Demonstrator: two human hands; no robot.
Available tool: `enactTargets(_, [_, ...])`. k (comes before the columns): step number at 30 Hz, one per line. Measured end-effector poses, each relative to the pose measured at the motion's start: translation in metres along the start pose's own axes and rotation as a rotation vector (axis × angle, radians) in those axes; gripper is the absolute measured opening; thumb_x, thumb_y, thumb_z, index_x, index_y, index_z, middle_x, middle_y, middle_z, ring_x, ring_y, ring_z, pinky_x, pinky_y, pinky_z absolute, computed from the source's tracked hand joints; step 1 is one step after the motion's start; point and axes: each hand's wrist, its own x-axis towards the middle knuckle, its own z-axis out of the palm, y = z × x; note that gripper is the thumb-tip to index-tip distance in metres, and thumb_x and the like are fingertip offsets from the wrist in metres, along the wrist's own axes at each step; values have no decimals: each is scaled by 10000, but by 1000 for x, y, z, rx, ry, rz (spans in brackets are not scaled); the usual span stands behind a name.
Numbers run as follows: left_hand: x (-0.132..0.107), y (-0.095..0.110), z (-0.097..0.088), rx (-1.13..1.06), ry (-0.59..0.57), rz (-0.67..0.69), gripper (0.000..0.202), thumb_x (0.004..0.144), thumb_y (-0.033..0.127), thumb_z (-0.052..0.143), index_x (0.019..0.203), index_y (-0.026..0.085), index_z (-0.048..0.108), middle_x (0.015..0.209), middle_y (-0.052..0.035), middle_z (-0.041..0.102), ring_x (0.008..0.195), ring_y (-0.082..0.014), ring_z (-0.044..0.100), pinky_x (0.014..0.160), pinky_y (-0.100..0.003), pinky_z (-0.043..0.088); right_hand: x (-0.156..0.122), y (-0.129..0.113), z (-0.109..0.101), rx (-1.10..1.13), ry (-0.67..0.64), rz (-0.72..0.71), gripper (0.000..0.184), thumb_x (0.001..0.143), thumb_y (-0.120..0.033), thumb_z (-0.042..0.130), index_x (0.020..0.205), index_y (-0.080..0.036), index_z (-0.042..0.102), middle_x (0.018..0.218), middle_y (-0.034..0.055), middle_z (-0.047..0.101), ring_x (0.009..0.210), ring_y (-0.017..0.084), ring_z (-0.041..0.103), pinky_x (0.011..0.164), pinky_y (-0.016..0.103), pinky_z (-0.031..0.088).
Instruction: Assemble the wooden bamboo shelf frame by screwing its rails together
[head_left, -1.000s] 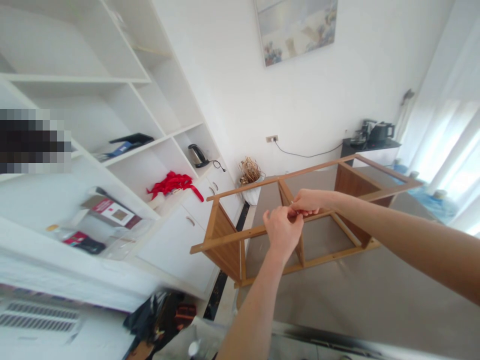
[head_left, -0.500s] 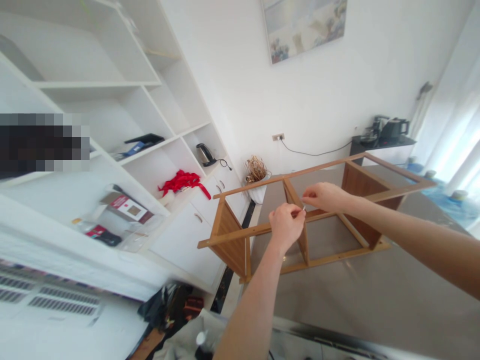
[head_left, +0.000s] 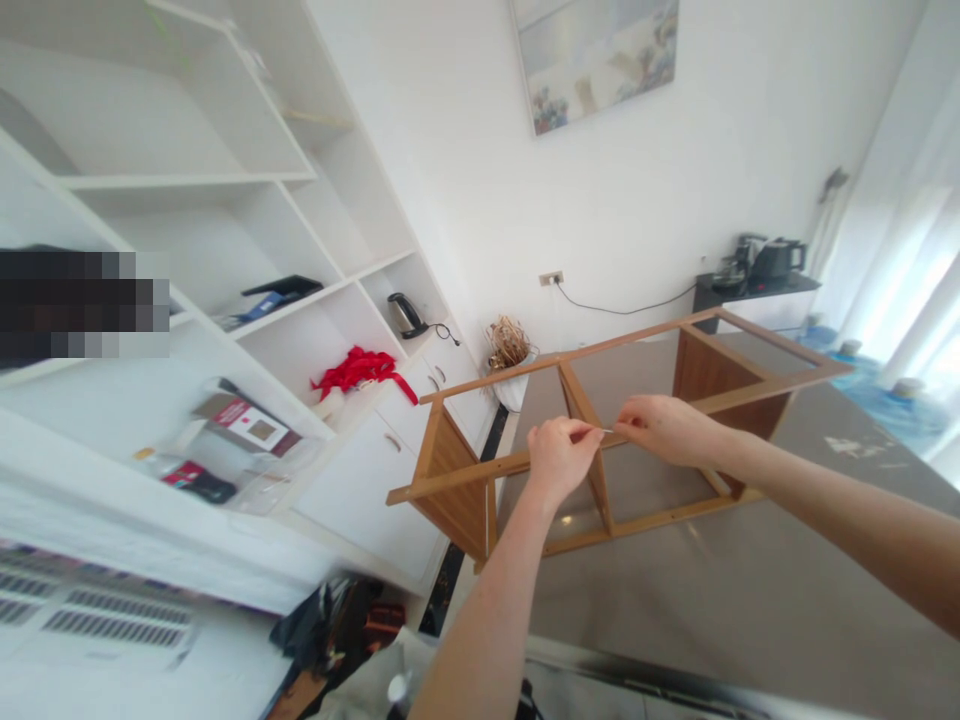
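A brown wooden frame (head_left: 480,475) of rails and side panels lies on a grey table (head_left: 735,590). Both my hands hover over its near top rail, close to the middle upright. My left hand (head_left: 559,460) is closed, fingers pinched on one end of a small thin pale piece (head_left: 600,431). My right hand (head_left: 664,428) is closed too, its fingertips pinching the other end of that piece. What the piece is, I cannot make out.
White wall shelves (head_left: 225,300) at the left hold a kettle (head_left: 406,314), a red cloth (head_left: 358,367) and boxes. A dark side table with kettles (head_left: 757,275) stands at the back right, water bottles (head_left: 911,405) beside it. Bags lie on the floor (head_left: 337,630).
My hands have drawn apart a little, the right one moving right and down. The thin piece now shows between them. The view has shifted slightly.
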Motion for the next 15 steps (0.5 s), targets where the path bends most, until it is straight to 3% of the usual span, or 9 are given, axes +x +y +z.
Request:
enactTargets(7, [1,3,-2,-2,-13,-16,263,849,381,533,718,236,708,770,-8,708,799,-183,616,789,-322,445,-11,-24,6,87,-36,78,335,884,-390,425,688,-189,608,723,51,668,642,159,578,555,244,330])
enactTargets(11, [6,0,-2,9,-35,-52,268,835,417,553,755,197,684,741,-12,697,726,-162,615,739,-292,451,-10,-24,1,103,-53,49,402,896,-444,383,675,-194,607,659,34,637,607,152,556,537,246,319])
enactTargets(15, [12,-3,-5,57,-124,-49,307,840,439,526,762,185,681,722,-7,690,682,-150,615,650,-259,441,5,-7,-1,2,33,78,430,911,-469,345,809,-201,666,882,54,687,759,164,612,633,241,378])
